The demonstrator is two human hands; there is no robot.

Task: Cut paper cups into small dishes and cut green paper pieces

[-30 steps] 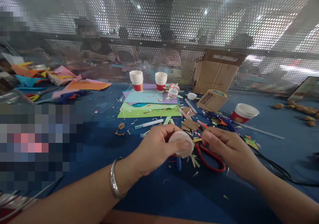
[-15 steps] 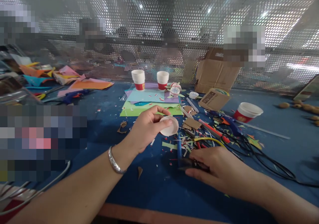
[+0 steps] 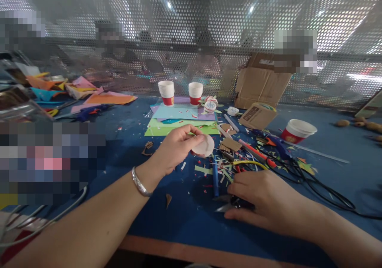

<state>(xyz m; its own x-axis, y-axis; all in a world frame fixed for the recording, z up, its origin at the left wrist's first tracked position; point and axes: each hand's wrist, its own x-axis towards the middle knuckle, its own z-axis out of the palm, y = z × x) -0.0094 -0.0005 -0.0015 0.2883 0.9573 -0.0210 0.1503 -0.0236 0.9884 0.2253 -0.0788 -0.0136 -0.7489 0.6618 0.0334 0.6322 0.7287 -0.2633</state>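
Note:
Between the thumb and fingers of my left hand (image 3: 182, 144) is a round white paper disc (image 3: 205, 145) with reddish lines along its lower edge. It is held above the table, over the near side of the scraps. My right hand (image 3: 258, 194) is closed around small dark-handled snips (image 3: 224, 204), whose two blades are spread and point left. Its palm hides most of the handle. Just beyond the blades a blue pen-like stick (image 3: 215, 176) lies on the table. Paper clippings (image 3: 204, 169) are strewn between the two hands.
Stacked paper cups (image 3: 166, 93) stand behind coloured paper sheets (image 3: 176, 115). To the right are a glue gun (image 3: 277, 146) with a black cable (image 3: 322, 196), a red-and-white cup (image 3: 298, 131) and cardboard pieces (image 3: 258, 116). A perforated metal screen (image 3: 179, 17) rises behind the table.
The disc has tilted in my left hand, showing its flat face and reddish lower edge. The snips have turned so their spread blades show clearly; the right hand has barely moved.

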